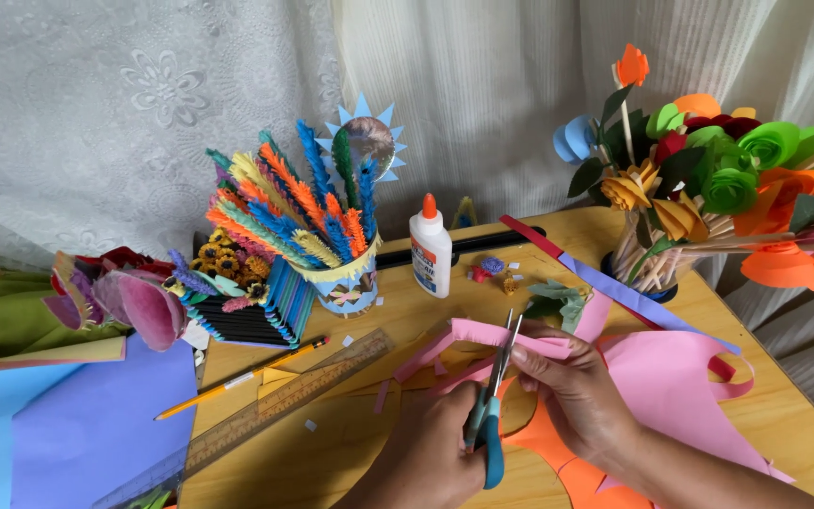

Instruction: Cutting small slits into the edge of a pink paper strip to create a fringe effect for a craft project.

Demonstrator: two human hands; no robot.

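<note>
My left hand [431, 452] grips blue-handled scissors [494, 415], whose blades point up and away, open around a folded pink paper strip [506, 336]. My right hand [572, 386] pinches that strip from the right, just beside the blades. Under both hands lie a large pink paper sheet [680, 386] and an orange paper cut-out [558, 452] on the wooden table [350, 434].
A white glue bottle [431, 250], a cup of colourful fringed paper sticks [317, 221], a ruler [284, 401] and a pencil [242, 377] lie left of my hands. A vase of paper flowers [708, 188] stands back right. Blue and purple sheets [77, 415] cover the left.
</note>
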